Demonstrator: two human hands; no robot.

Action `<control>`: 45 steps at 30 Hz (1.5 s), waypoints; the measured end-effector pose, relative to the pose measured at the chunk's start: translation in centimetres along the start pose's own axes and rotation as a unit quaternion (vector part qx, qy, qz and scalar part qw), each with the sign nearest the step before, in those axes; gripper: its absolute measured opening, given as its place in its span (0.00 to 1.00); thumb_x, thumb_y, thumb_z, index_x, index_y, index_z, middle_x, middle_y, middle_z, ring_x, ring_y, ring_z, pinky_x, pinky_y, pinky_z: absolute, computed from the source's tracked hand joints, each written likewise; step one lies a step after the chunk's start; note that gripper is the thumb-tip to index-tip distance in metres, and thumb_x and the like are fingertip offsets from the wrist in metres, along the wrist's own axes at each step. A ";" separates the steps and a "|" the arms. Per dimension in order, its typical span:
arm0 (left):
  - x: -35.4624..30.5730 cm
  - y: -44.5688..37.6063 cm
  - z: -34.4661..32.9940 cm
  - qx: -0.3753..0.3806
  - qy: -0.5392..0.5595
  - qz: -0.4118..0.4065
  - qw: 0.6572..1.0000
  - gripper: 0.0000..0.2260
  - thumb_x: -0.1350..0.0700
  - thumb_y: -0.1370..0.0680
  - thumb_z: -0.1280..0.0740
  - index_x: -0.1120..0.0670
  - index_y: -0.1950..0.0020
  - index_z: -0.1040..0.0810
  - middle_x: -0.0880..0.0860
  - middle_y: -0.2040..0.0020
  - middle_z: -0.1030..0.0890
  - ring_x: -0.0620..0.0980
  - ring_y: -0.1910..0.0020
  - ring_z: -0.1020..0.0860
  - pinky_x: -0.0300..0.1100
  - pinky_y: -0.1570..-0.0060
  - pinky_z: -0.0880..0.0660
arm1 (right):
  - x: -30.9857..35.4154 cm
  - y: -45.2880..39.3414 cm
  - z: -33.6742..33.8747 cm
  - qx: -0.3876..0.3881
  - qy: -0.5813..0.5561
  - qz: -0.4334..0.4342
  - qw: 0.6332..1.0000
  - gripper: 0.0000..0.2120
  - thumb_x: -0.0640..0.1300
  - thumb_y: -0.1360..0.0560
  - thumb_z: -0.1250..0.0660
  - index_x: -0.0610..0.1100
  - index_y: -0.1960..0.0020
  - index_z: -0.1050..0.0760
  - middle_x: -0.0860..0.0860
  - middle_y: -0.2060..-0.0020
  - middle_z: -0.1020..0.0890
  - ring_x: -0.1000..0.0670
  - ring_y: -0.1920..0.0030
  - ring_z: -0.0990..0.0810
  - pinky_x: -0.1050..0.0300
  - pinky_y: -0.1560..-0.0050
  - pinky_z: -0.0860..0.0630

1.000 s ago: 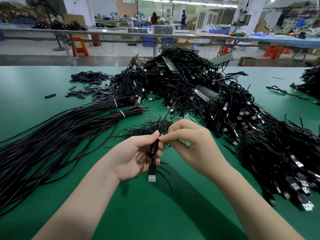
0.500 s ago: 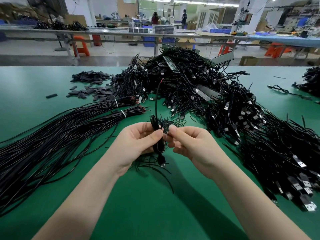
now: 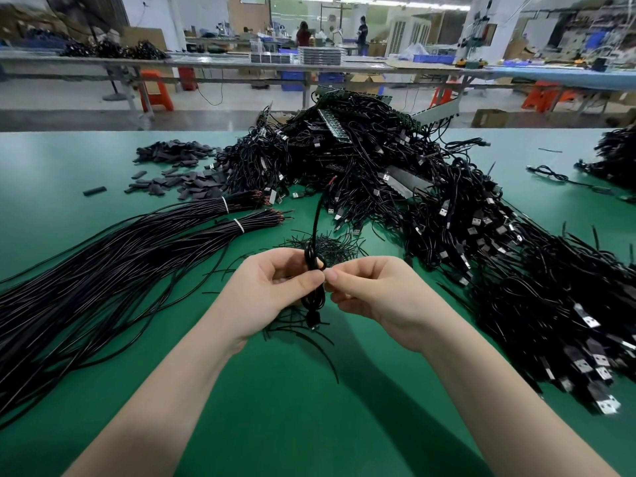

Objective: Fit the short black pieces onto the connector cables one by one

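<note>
Two hands meet over a green table (image 3: pixel 309 425), fingers (image 3: pixel 311 278) pinching one coiled connector cable (image 3: pixel 314 287) between them. The left hand (image 3: pixel 272 297) grips the small coil, thumb pressed against it, while the right hand (image 3: pixel 375 297) pinches at the same spot with thumb and forefinger; whether a short black piece sits under those fingertips cannot be told. One free cable end rises toward 12 o'clock, its bared tip (image 3: pixel 333 179) held clear, likely so that a sleeve can slide on. The plug (image 3: pixel 315 320) hangs below the coil. Loose black ties (image 3: pixel 323 242) lie just beyond the hands. At 10 o'clock rest two banded bundles of straight wires (image 3: pixel 137 242), and farther off the pile of short black pieces (image 3: pixel 179 170), within reach for the next fitting. From 12 to 3 o'clock sprawls a heap of USB cables (image 3: pixel 430 208).
</note>
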State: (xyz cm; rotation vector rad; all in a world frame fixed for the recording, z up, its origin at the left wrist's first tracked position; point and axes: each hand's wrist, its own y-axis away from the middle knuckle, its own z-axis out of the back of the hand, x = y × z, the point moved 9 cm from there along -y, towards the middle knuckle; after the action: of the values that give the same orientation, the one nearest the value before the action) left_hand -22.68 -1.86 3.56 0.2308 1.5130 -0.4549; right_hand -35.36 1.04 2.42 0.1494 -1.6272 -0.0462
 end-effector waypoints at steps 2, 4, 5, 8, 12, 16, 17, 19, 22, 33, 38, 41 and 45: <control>-0.1 0.0 0.1 -0.003 -0.003 0.000 1.000 0.06 0.50 0.32 0.25 0.44 0.57 0.15 0.47 0.59 0.15 0.42 0.59 0.19 0.35 0.55 0.22 | 0.1 0.1 -0.1 0.010 -0.002 0.006 1.000 0.07 0.47 0.35 0.26 0.44 0.62 0.18 0.51 0.67 0.18 0.55 0.66 0.22 0.64 0.61 0.23; 0.0 0.1 0.0 -0.008 0.015 0.009 1.000 0.05 0.51 0.31 0.24 0.46 0.57 0.15 0.49 0.59 0.15 0.45 0.58 0.19 0.42 0.53 0.21 | 0.7 0.0 -0.4 0.012 -0.002 0.047 0.999 0.04 0.41 0.28 0.28 0.41 0.61 0.20 0.51 0.68 0.19 0.55 0.67 0.23 0.64 0.61 0.23; 0.2 0.1 0.0 -0.017 0.041 0.024 0.999 0.05 0.50 0.32 0.24 0.47 0.57 0.15 0.50 0.59 0.15 0.47 0.58 0.19 0.43 0.54 0.21 | 1.1 0.0 -0.4 0.002 0.018 0.082 0.997 0.05 0.38 0.25 0.30 0.41 0.60 0.22 0.52 0.69 0.20 0.55 0.67 0.24 0.63 0.61 0.24; 1.2 0.3 -0.2 -0.033 0.110 0.103 0.988 0.10 0.47 0.36 0.25 0.50 0.60 0.14 0.50 0.63 0.17 0.44 0.66 0.21 0.35 0.68 0.25 | 4.1 1.0 -0.6 -0.083 0.264 0.278 0.920 0.05 0.35 0.24 0.32 0.40 0.58 0.23 0.53 0.67 0.23 0.54 0.65 0.26 0.60 0.60 0.28; 3.2 1.3 -1.7 0.013 0.226 0.262 0.938 0.08 0.52 0.42 0.25 0.55 0.68 0.16 0.51 0.67 0.21 0.43 0.74 0.25 0.35 0.73 0.28 | 5.8 4.2 -4.3 -0.098 0.559 0.517 0.641 0.08 0.28 0.28 0.36 0.36 0.54 0.20 0.44 0.60 0.20 0.43 0.58 0.22 0.54 0.54 0.26; 2.3 0.3 -0.3 -0.041 0.179 0.168 0.969 0.08 0.51 0.36 0.27 0.54 0.62 0.14 0.50 0.65 0.18 0.44 0.69 0.23 0.35 0.70 0.24 | 6.1 3.0 -2.0 -0.132 0.443 0.431 0.775 0.04 0.39 0.25 0.31 0.40 0.52 0.18 0.49 0.59 0.18 0.48 0.57 0.20 0.57 0.52 0.25; 1.9 0.2 0.3 -0.068 0.159 0.126 0.977 0.11 0.50 0.36 0.27 0.54 0.58 0.15 0.50 0.63 0.17 0.44 0.66 0.21 0.35 0.67 0.22 | 5.6 2.3 -0.4 -0.158 0.364 0.356 0.846 0.06 0.45 0.26 0.29 0.43 0.51 0.18 0.53 0.60 0.17 0.53 0.57 0.20 0.59 0.53 0.24; 1.1 0.0 1.1 -0.099 0.104 0.061 0.988 0.13 0.48 0.36 0.27 0.52 0.55 0.16 0.50 0.59 0.15 0.46 0.61 0.19 0.38 0.58 0.21 | 3.3 0.7 1.4 -0.150 0.214 0.183 0.948 0.13 0.57 0.31 0.27 0.49 0.55 0.17 0.54 0.62 0.15 0.57 0.61 0.19 0.60 0.58 0.22; 0.2 0.0 0.5 -0.073 0.038 0.000 0.997 0.08 0.49 0.33 0.27 0.50 0.56 0.15 0.50 0.57 0.14 0.47 0.57 0.17 0.40 0.53 0.20 | 0.2 -0.2 0.4 -0.051 0.047 0.046 0.997 0.15 0.62 0.39 0.26 0.51 0.63 0.15 0.53 0.68 0.17 0.57 0.66 0.20 0.63 0.63 0.22; 0.5 -0.2 0.5 -0.085 -0.023 -0.031 0.996 0.04 0.55 0.29 0.25 0.48 0.56 0.15 0.47 0.59 0.14 0.41 0.60 0.18 0.31 0.59 0.24 | 0.8 -0.3 1.3 -0.099 0.070 0.101 0.987 0.05 0.40 0.28 0.27 0.44 0.63 0.17 0.53 0.70 0.19 0.54 0.67 0.24 0.61 0.61 0.25; 4.9 0.5 -1.2 -0.036 0.206 0.235 0.949 0.10 0.49 0.34 0.27 0.55 0.61 0.16 0.50 0.66 0.20 0.45 0.70 0.23 0.35 0.69 0.26 | 4.8 3.3 -2.8 -0.171 0.506 0.479 0.697 0.03 0.33 0.27 0.31 0.38 0.58 0.19 0.47 0.62 0.18 0.46 0.60 0.20 0.58 0.54 0.25; 6.0 1.0 -2.0 -0.016 0.231 0.280 0.932 0.09 0.49 0.33 0.28 0.55 0.65 0.18 0.50 0.68 0.21 0.44 0.73 0.25 0.37 0.68 0.28 | 3.9 3.5 -3.4 -0.139 0.546 0.525 0.638 0.02 0.33 0.27 0.31 0.36 0.57 0.19 0.45 0.61 0.18 0.43 0.59 0.20 0.52 0.53 0.24; 4.9 -0.3 0.8 -0.133 0.119 0.089 0.980 0.05 0.53 0.25 0.29 0.53 0.57 0.15 0.52 0.58 0.15 0.47 0.59 0.18 0.41 0.54 0.23 | 1.4 -0.4 1.0 -0.122 0.248 0.196 0.941 0.12 0.58 0.32 0.26 0.51 0.56 0.17 0.52 0.62 0.15 0.56 0.60 0.19 0.59 0.55 0.22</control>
State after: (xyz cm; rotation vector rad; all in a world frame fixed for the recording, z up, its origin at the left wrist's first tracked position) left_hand -22.07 -3.18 -1.16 0.2135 1.7499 -0.0811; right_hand -36.43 0.45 3.65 -0.3341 -1.1081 0.0896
